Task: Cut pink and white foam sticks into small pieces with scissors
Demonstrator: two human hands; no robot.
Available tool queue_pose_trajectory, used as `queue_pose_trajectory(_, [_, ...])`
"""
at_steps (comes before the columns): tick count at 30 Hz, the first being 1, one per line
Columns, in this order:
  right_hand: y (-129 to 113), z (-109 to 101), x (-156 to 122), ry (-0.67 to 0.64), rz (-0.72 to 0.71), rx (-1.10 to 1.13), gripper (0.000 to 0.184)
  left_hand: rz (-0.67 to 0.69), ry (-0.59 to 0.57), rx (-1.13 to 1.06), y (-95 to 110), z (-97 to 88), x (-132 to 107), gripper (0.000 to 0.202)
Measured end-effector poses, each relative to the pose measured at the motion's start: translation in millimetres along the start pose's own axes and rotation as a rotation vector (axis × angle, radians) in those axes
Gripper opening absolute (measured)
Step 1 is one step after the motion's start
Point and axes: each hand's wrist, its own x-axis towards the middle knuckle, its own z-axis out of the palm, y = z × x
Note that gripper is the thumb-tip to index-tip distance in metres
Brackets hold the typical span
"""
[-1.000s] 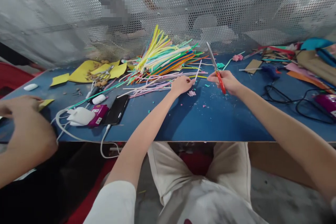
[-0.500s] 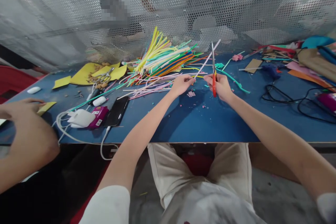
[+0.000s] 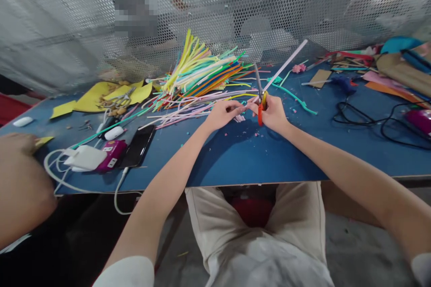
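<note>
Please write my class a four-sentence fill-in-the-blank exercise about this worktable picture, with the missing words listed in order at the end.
1. The right hand holds a pair of red-handled ____.
2. The long pale strip slants upward toward the picture's ____ side.
3. The phone lies on a table whose colour is ____.
4. The metal panel behind the table is full of small ____.

Missing words: scissors; right; blue; holes.

One head-worn view — facing forward and down, near the blue table (image 3: 262, 161).
</note>
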Motion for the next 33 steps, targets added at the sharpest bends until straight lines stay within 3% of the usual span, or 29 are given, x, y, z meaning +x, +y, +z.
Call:
queue_pose_trajectory(4, [2,6,-1,-0.005,0.028,-0.049,0.033,0.096,-0.064,0.198,-11,-16.3,-1,0.033])
queue_pose_trajectory(9, [14,12,1,-0.007,0.047,-0.028,0.024,0.137,-0.049,0.384,-22,-31.3,-2,0.024])
queue_pose_trajectory(13, [19,8,5,0.043,0.01,-0.118,0.024,0.172,-0.22,0.392,-23,-31.0,-2,0.017])
queue_pose_trajectory(16, [21,4,9,-0.014,0.043,-0.026,0.029,0.186,-0.339,0.347,-22,-26.9,-1,0.018])
queue_pose_trajectory(24, [22,7,13,-0.045,0.108,0.229,0.038,0.159,-0.421,0.275,-25,-27.3,-3,0.02])
queue_pose_trajectory(26, [19,9,10,-0.037,0.141,0.315,0.04,0.149,-0.38,0.293,-22,-30.3,-2,0.02])
queue_pose_trajectory(29, [18,10,7,-0.021,0.155,0.396,0.04,0.083,-0.221,0.235,-15,-29.4,-1,0.02])
queue_pose_trajectory(33, [19,12,5,-0.036,0.149,0.428,0.04,-0.042,0.047,-0.085,-7,-12.3,-1,0.023])
